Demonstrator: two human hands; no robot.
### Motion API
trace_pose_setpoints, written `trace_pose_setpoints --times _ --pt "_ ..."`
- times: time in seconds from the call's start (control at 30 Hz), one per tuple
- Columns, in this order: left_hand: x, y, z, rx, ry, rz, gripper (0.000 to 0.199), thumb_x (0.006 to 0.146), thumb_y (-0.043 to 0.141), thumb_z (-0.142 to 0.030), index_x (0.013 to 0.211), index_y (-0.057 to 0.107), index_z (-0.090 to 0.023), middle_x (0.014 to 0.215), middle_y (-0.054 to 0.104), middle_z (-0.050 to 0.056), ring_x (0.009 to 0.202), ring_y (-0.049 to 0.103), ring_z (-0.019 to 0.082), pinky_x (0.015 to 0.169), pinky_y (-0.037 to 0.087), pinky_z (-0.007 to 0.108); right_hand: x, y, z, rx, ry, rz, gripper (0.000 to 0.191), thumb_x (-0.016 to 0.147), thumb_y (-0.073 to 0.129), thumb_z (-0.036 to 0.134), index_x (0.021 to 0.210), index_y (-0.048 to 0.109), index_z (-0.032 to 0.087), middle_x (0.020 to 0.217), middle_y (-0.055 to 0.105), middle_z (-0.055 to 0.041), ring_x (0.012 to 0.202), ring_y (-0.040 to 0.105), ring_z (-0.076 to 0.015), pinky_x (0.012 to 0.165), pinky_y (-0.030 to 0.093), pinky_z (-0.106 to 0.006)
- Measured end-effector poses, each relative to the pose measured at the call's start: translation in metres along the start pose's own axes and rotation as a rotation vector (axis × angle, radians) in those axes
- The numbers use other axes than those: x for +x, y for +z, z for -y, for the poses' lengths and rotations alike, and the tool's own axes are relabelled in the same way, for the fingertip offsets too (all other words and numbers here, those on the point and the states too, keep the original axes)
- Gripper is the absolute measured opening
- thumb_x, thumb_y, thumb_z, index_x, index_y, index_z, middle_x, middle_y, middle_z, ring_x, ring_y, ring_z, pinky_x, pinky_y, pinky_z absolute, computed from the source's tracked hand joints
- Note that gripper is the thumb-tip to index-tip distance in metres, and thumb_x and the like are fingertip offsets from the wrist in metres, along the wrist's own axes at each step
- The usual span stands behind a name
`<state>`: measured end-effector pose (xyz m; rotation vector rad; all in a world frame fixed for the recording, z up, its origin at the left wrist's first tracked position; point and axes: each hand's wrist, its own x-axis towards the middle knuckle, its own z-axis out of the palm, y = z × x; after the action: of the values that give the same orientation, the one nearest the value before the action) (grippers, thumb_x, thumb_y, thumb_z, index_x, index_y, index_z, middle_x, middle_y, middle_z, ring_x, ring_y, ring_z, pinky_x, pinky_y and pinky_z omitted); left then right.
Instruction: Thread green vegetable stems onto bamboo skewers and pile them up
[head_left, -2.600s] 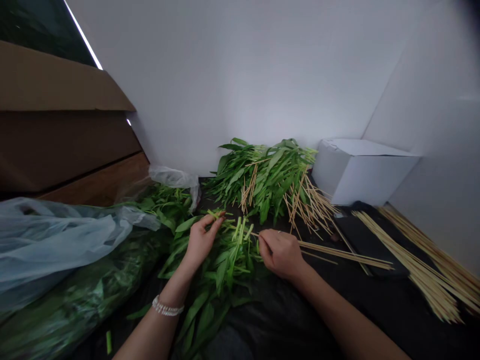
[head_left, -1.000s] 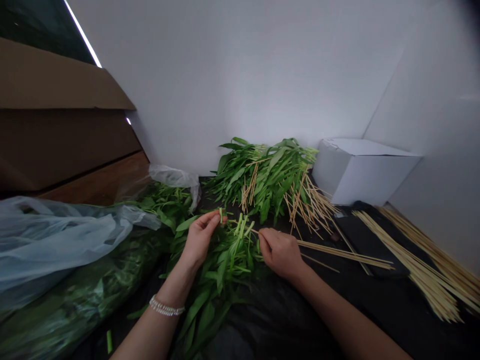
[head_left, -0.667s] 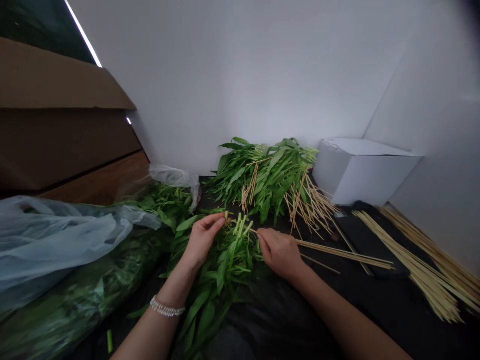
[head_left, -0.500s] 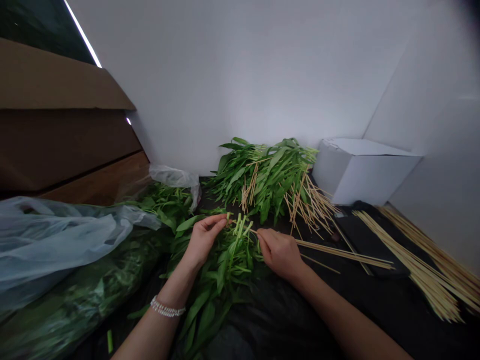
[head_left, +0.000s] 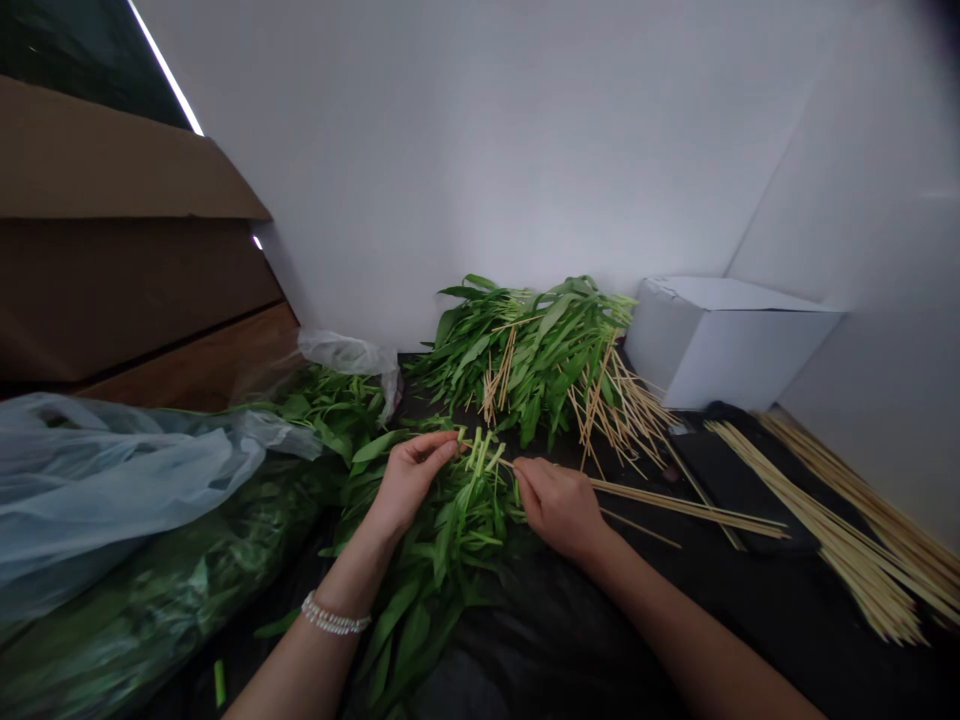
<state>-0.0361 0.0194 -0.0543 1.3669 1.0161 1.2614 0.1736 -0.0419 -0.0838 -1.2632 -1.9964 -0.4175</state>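
Note:
My left hand (head_left: 411, 474), a beaded bracelet on its wrist, pinches a short green stem end between thumb and fingers. My right hand (head_left: 559, 503) is closed around thin bamboo skewers (head_left: 686, 507), whose long ends stick out to the right. From its fingertips a skewer runs left toward the pinched stem. Several cut stems of leafy greens (head_left: 478, 462), resembling water spinach, sit side by side across that skewer between the hands. Their leaves (head_left: 416, 620) hang down toward me. The fingers partly hide the skewer's ends.
At the back lies a pile of greens on skewers (head_left: 555, 330), beside a white box (head_left: 739, 345). Loose skewers (head_left: 832, 540) fan out at the right over a dark flat object (head_left: 739, 475). Plastic bags (head_left: 135, 490) with greens and a cardboard box (head_left: 112, 290) occupy the left.
The left fingers and the pinched stem have shifted slightly to the right, toward the other stems. The right hand looks unmoved.

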Motion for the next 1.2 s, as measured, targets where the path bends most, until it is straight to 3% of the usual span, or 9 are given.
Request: trace_pose_setpoints --times 0.5,1.2 --pt "-0.0001 0.0013 -0.001 0.06 -0.005 0.027 0.037 0.063 0.082 -0.043 0.088 0.077 -0.016 0.086 0.078 0.009 0.082 0.071 0.024 0.085 0.053 0.037 -0.003 0.0041 -0.0006 0.003 -0.008 0.024 0.025 0.097 0.039 0.02 0.096 0.064 0.016 0.073 0.063 -0.0017 0.062 0.057 -0.012 0.061 0.036 -0.025" --pt "-0.0008 0.0038 0.0025 -0.038 -0.139 0.09 0.029 0.062 0.082 -0.039 0.077 0.075 -0.016 0.071 0.073 0.002 0.064 0.062 0.013 0.068 0.049 0.024 -0.0063 0.0086 -0.0026 0.01 -0.038 0.014 0.025 0.097 0.038 0.017 0.096 0.063 0.015 0.075 0.064 -0.0033 0.065 0.058 -0.0134 0.063 0.039 -0.026"
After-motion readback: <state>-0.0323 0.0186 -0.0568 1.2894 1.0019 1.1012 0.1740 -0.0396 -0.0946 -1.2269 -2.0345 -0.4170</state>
